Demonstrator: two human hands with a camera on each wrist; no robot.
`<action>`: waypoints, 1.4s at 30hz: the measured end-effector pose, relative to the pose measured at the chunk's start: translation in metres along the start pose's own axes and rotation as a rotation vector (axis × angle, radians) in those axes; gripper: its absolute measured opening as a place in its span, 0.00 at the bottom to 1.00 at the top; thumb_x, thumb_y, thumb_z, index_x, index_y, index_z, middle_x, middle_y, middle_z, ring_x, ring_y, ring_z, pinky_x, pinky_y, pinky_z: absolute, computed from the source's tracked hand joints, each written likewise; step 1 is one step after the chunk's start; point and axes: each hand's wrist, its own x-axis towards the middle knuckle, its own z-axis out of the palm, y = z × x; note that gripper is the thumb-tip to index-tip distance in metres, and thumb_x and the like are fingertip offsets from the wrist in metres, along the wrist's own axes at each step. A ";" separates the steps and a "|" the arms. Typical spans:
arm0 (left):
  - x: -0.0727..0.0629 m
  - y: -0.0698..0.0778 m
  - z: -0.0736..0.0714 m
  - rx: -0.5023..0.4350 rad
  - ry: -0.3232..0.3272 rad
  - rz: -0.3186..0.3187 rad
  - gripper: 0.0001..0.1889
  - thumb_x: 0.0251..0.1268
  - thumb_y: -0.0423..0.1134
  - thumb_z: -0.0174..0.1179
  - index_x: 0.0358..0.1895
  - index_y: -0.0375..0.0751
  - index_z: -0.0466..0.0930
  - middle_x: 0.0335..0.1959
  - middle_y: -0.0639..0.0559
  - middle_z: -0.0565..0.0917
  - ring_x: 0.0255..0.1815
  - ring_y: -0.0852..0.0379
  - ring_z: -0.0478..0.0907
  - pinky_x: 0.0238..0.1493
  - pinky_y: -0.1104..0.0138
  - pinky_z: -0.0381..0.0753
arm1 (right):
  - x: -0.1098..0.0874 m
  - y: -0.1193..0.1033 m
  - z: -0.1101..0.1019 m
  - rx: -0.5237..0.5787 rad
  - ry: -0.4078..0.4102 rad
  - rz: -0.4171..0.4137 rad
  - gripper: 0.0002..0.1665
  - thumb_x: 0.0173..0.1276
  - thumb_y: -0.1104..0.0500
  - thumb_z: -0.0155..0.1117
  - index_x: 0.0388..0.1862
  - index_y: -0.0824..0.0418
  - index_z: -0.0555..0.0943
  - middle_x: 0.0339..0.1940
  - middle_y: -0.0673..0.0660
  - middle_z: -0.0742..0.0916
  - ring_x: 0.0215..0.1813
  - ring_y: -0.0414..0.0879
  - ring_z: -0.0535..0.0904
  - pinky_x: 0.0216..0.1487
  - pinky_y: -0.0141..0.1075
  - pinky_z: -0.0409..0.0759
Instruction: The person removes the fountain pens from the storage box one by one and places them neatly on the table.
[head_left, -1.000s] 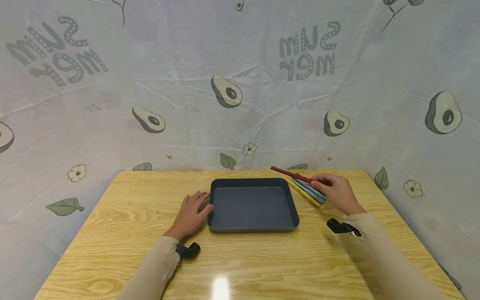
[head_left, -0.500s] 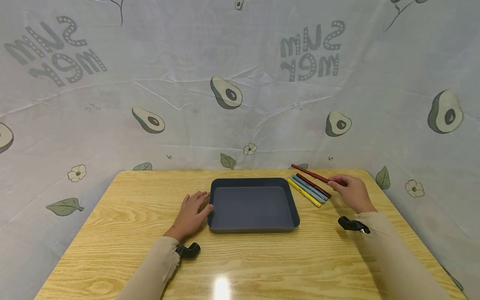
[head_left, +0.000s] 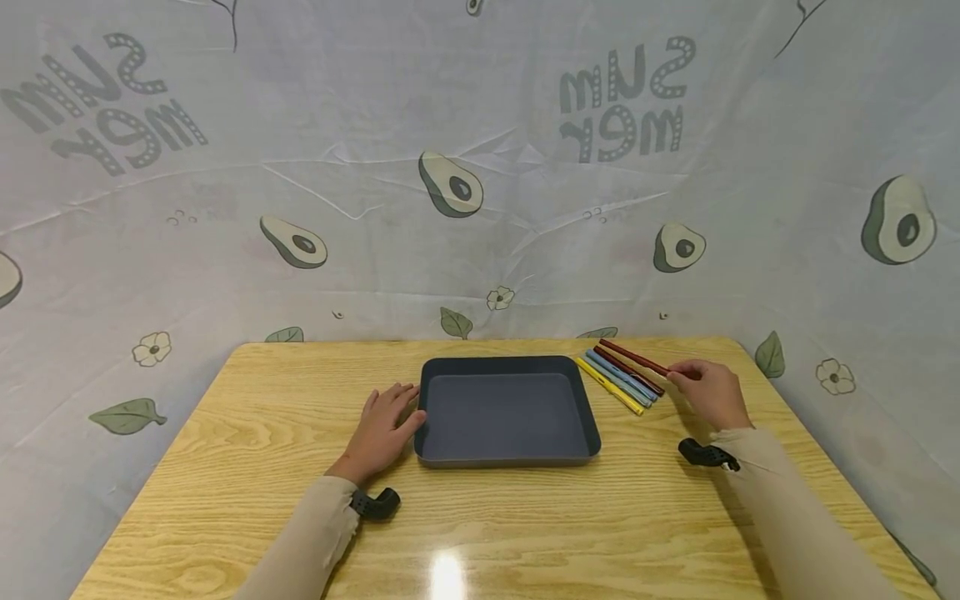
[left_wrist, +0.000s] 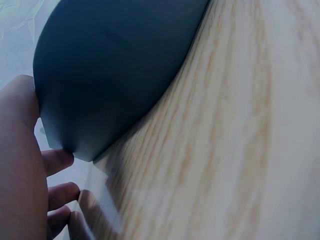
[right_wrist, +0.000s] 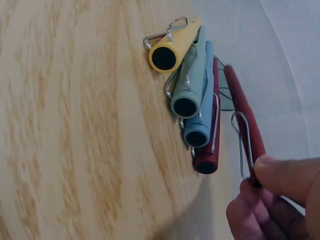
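My right hand [head_left: 708, 392] pinches a dark red pen [right_wrist: 245, 110] by its clip end, between thumb and fingers; the pen points away to the left. Beside it, in the right wrist view, a yellow pen [right_wrist: 172, 47], a light green pen [right_wrist: 190, 85], a blue pen [right_wrist: 200, 122] and another dark red pen [right_wrist: 207, 155] lie side by side. A dark grey rectangular tray [head_left: 507, 412] sits left of the pens. Against the tray's left side rests my left hand [head_left: 382, 429], fingers spread loosely and thumb at the rim. Its fingertips touch the tray wall [left_wrist: 110, 75].
The light wooden table [head_left: 525, 533] carries tray and pens. Behind it hangs a pale cloth [head_left: 360, 192] with avocado and leaf prints, close to the table's far edge. A black band [head_left: 701, 454] sits on the right wrist, another black band [head_left: 375, 504] on the left.
My right hand carried the dark red pen to the right, then lowered it beside the row. The other dark red pen came into view. The left hand and tray stay put.
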 end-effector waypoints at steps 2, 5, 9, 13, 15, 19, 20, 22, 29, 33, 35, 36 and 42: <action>0.001 -0.001 -0.001 -0.003 0.001 0.002 0.31 0.81 0.55 0.52 0.78 0.40 0.68 0.77 0.38 0.68 0.81 0.38 0.57 0.82 0.41 0.37 | 0.000 0.000 0.002 0.002 -0.002 0.033 0.17 0.81 0.56 0.61 0.51 0.69 0.86 0.46 0.69 0.88 0.42 0.58 0.83 0.35 0.41 0.80; 0.004 -0.003 -0.002 -0.006 0.000 0.006 0.32 0.81 0.56 0.52 0.78 0.40 0.68 0.77 0.38 0.68 0.81 0.37 0.57 0.82 0.41 0.37 | 0.002 0.000 0.006 -0.005 -0.010 0.073 0.18 0.81 0.56 0.59 0.51 0.70 0.86 0.47 0.70 0.88 0.43 0.59 0.83 0.35 0.42 0.80; 0.007 -0.005 -0.003 -0.007 -0.001 0.014 0.31 0.81 0.55 0.52 0.78 0.40 0.68 0.77 0.38 0.68 0.81 0.38 0.58 0.82 0.41 0.37 | 0.004 0.000 0.009 -0.008 -0.025 0.115 0.19 0.81 0.55 0.59 0.53 0.70 0.86 0.47 0.69 0.88 0.44 0.60 0.83 0.37 0.44 0.79; 0.010 -0.007 -0.005 -0.001 -0.004 0.019 0.31 0.81 0.54 0.52 0.78 0.40 0.68 0.77 0.38 0.68 0.81 0.37 0.58 0.82 0.41 0.37 | 0.005 0.000 0.011 0.020 -0.048 0.153 0.19 0.81 0.54 0.59 0.54 0.70 0.85 0.40 0.66 0.89 0.38 0.55 0.82 0.35 0.41 0.77; 0.011 -0.008 -0.006 -0.003 -0.009 0.020 0.31 0.82 0.54 0.52 0.78 0.40 0.68 0.77 0.38 0.68 0.81 0.37 0.57 0.82 0.41 0.37 | 0.005 -0.001 0.013 0.026 -0.056 0.165 0.19 0.81 0.54 0.59 0.54 0.70 0.85 0.40 0.66 0.89 0.38 0.55 0.81 0.34 0.40 0.77; 0.014 -0.010 -0.007 -0.011 -0.018 0.023 0.32 0.82 0.55 0.52 0.78 0.40 0.67 0.77 0.38 0.68 0.81 0.37 0.57 0.82 0.41 0.36 | 0.005 -0.005 0.014 0.014 -0.061 0.180 0.19 0.81 0.55 0.60 0.54 0.71 0.85 0.48 0.70 0.88 0.45 0.61 0.82 0.39 0.47 0.80; 0.014 -0.011 -0.008 -0.013 -0.019 0.024 0.32 0.82 0.55 0.51 0.78 0.40 0.67 0.77 0.38 0.68 0.81 0.37 0.57 0.82 0.41 0.36 | 0.005 -0.006 0.015 0.011 -0.061 0.183 0.19 0.81 0.56 0.59 0.54 0.71 0.85 0.49 0.71 0.87 0.47 0.63 0.82 0.41 0.49 0.80; 0.016 -0.012 -0.008 -0.014 -0.019 0.027 0.32 0.82 0.56 0.51 0.78 0.40 0.67 0.77 0.38 0.68 0.81 0.37 0.57 0.82 0.41 0.36 | 0.005 -0.008 0.015 0.007 -0.063 0.191 0.19 0.81 0.56 0.59 0.54 0.72 0.85 0.51 0.73 0.86 0.49 0.65 0.81 0.43 0.51 0.79; 0.021 -0.019 -0.008 -0.017 -0.023 0.038 0.32 0.81 0.56 0.51 0.78 0.41 0.67 0.77 0.38 0.68 0.82 0.37 0.56 0.82 0.41 0.36 | 0.008 -0.012 0.017 -0.003 -0.079 0.209 0.20 0.82 0.57 0.57 0.55 0.73 0.84 0.51 0.73 0.86 0.47 0.62 0.81 0.40 0.44 0.77; 0.024 -0.021 -0.010 -0.019 -0.027 0.042 0.32 0.81 0.55 0.51 0.78 0.41 0.67 0.77 0.38 0.68 0.82 0.37 0.56 0.82 0.41 0.36 | 0.009 -0.014 0.018 -0.013 -0.090 0.199 0.20 0.83 0.57 0.55 0.56 0.74 0.83 0.51 0.73 0.86 0.47 0.62 0.81 0.40 0.45 0.78; 0.026 -0.022 -0.011 -0.021 -0.030 0.043 0.32 0.81 0.55 0.51 0.78 0.41 0.67 0.77 0.38 0.67 0.82 0.37 0.56 0.82 0.41 0.36 | 0.009 -0.014 0.018 -0.019 -0.094 0.190 0.20 0.83 0.57 0.55 0.56 0.74 0.83 0.51 0.73 0.86 0.46 0.62 0.81 0.40 0.46 0.78; 0.027 -0.023 -0.011 -0.022 -0.032 0.044 0.32 0.82 0.55 0.51 0.78 0.41 0.67 0.77 0.38 0.67 0.82 0.37 0.56 0.82 0.41 0.36 | 0.010 -0.014 0.018 -0.023 -0.095 0.184 0.20 0.83 0.57 0.55 0.56 0.74 0.83 0.50 0.73 0.86 0.46 0.62 0.81 0.41 0.47 0.78; 0.034 -0.026 -0.013 -0.015 -0.041 0.051 0.32 0.82 0.57 0.50 0.79 0.42 0.67 0.78 0.39 0.67 0.82 0.38 0.56 0.82 0.42 0.36 | 0.014 -0.008 0.022 -0.037 -0.093 0.129 0.19 0.83 0.59 0.54 0.56 0.73 0.83 0.50 0.72 0.86 0.47 0.63 0.81 0.43 0.52 0.79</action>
